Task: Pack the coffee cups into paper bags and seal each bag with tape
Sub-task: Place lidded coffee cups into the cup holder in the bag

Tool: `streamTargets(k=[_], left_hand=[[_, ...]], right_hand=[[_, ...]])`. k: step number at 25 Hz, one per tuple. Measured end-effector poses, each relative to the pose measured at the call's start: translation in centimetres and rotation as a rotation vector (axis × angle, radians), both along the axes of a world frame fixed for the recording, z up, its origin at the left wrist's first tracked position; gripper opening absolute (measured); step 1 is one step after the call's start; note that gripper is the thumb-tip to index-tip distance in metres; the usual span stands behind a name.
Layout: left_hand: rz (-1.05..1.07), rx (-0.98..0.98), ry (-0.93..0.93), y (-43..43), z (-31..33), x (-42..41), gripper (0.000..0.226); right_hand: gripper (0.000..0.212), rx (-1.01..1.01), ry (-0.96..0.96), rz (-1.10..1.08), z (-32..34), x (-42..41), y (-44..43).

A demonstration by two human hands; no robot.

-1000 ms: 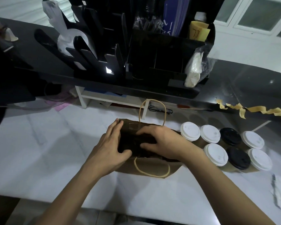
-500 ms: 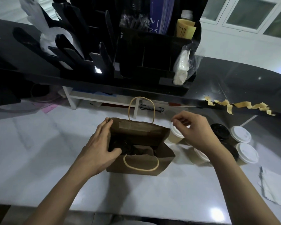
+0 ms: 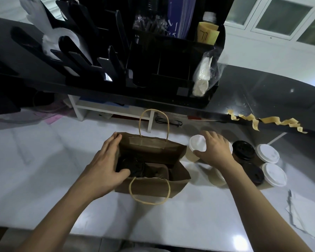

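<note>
A brown paper bag (image 3: pixel 154 186) with twine handles stands open on the white counter, a black-lidded cup (image 3: pixel 133 165) and a cardboard divider inside it. My left hand (image 3: pixel 105 164) grips the bag's left wall, thumb inside the mouth. Just right of the bag, my right hand (image 3: pixel 214 149) grips a white-lidded coffee cup (image 3: pixel 196 146) by its lid; the cup tilts toward the bag. Further right stand several more cups, with black lids (image 3: pixel 243 147) and white lids (image 3: pixel 267 153).
A raised black counter (image 3: pixel 262 99) carries a black organiser (image 3: pixel 171 57) with napkins and packets behind the bag. Strips of yellow tape (image 3: pixel 273 121) hang from its edge at right. Crumpled white paper (image 3: pixel 305 217) lies at the lower right.
My right hand left the bag's mouth, moved right to the group of cups and took hold of a white-lidded cup, which now leans toward the bag. My left hand stayed on the bag.
</note>
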State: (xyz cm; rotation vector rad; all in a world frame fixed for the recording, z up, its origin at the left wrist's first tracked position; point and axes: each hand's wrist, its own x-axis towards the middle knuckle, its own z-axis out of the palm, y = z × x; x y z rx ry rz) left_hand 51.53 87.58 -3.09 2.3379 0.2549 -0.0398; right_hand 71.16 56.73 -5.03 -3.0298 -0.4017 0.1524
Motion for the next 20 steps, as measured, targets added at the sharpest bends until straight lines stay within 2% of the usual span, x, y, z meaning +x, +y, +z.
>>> streamTargets(k=[5,10,14,17,20], left_hand=[[0.003,-0.002,0.0,-0.1,0.0,0.0,0.102],[0.007,-0.002,-0.003,-0.1,-0.2,0.0,0.103],[0.001,0.0,-0.005,0.0,-0.2,0.1,0.102],[-0.002,0.003,-0.007,0.0,-0.2,0.2,0.102],[-0.008,0.008,0.002,0.0,-0.2,0.2,0.102]], right_hand=[[0.092,-0.081,0.01,-0.038,-1.5,1.6,0.2],[0.081,-0.102,0.051,-0.038,-2.3,1.7,-0.3],[0.088,-0.077,0.054,-0.032,-2.2,1.1,-0.3],[0.088,-0.019,0.045,-0.045,-1.5,0.0,0.0],[0.089,0.164,0.095,-0.11,0.6,-1.4,0.3]])
